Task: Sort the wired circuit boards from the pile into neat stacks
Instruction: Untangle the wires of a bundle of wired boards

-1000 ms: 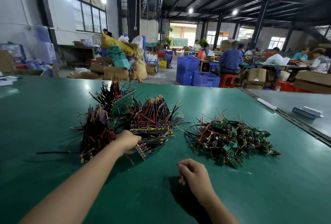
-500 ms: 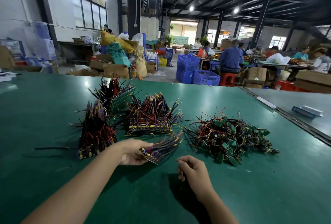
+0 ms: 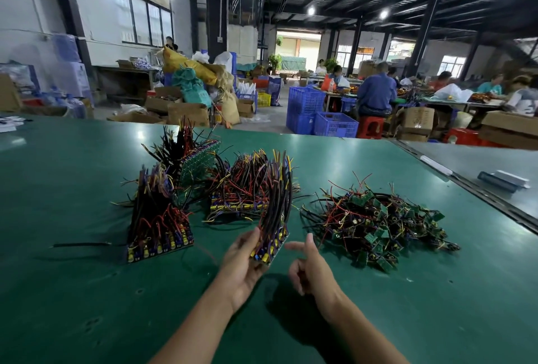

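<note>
Fingers (image 3: 251, 238) of left hand (image 3: 241, 267) grip wired board (image 3: 272, 247) upright; right hand (image 3: 308, 269) loosely curled beside

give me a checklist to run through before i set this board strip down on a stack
1. Left hand grip on the held board: ok, fingers and thumb curl round its lower end.
2. Right hand free to help: ok, it holds nothing, just beside the board.
3. Held board's wires clear of the middle stack: cannot tell, they overlap in this view.
4. Left stack tidy: ok, its boards sit aligned, wires up.
5. Loose pile sorted: not ok, many small boards lie tangled.
6. Stray black wire cleared: not ok, it lies alone left of the left stack.
</note>
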### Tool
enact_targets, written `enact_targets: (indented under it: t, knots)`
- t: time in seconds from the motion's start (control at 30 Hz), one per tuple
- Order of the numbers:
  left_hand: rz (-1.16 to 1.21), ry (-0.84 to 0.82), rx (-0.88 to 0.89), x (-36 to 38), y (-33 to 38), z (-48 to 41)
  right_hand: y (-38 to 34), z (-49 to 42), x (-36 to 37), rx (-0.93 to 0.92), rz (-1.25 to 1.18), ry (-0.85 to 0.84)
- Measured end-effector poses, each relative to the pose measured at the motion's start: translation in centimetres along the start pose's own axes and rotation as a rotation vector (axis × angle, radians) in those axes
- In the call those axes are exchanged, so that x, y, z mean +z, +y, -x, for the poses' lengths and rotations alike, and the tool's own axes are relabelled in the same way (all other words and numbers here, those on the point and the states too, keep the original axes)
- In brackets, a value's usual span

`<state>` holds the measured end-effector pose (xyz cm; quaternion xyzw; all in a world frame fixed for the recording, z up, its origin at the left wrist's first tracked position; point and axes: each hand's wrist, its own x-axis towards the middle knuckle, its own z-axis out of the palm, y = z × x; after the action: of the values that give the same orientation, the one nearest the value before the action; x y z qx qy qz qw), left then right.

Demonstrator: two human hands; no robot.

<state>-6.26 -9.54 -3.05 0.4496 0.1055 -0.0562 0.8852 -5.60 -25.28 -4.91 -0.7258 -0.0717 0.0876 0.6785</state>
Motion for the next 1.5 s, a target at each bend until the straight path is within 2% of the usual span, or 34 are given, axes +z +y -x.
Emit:
enact_targets:
  t: [0.17,0.3,0.47,0.6,0.7,0.93,1.07,1.13,1.23,1.37,1.5]
  knots:
    - [0.026,-0.031,0.089,0.3,-0.5,-0.2,-0.5,-1.7,0.8,0.058,-0.208,0.073]
    - [-0.064,-0.011,0.100,0.1,-0.9,-0.2,0.2,-2.0,0.6,0.005,-0.308,0.053]
    - [-0.055,-0.065,0.091,0.2,-0.9,0.6,0.8,-1.8,0.8,-0.111,-0.302,0.098]
    - [-0.087,-0.068,0.001,0.3,-0.8,1.0,0.8,-1.7,0.9,-0.064,-0.260,0.112]
    - [-0.186,-0.090,0.015,0.6,-1.3,1.1,0.7,-1.2,1.0,-0.053,-0.156,0.082]
    - [-0.225,-0.071,0.053,1.0,-1.7,1.3,-0.1,-0.7,0.9,0.017,-0.090,0.057]
    - [-0.280,0.004,0.099,0.9,-1.4,1.1,-0.4,-0.7,0.6,0.050,-0.068,-0.006]
    - [-0.260,0.042,0.122,0.7,-1.1,1.0,-0.4,-0.7,0.6,0.041,-0.110,-0.013]
    - [-0.180,0.070,0.064,0.7,-0.9,1.0,-0.2,-0.7,1.0,0.033,-0.216,0.003]
    - [-0.003,0.058,-0.011,0.7,-1.3,1.0,0.0,-1.1,1.1,0.047,-0.340,0.149]
    - [0.026,0.047,0.073,0.3,-1.4,0.6,-0.1,-1.0,1.2,0.025,-0.410,0.146]
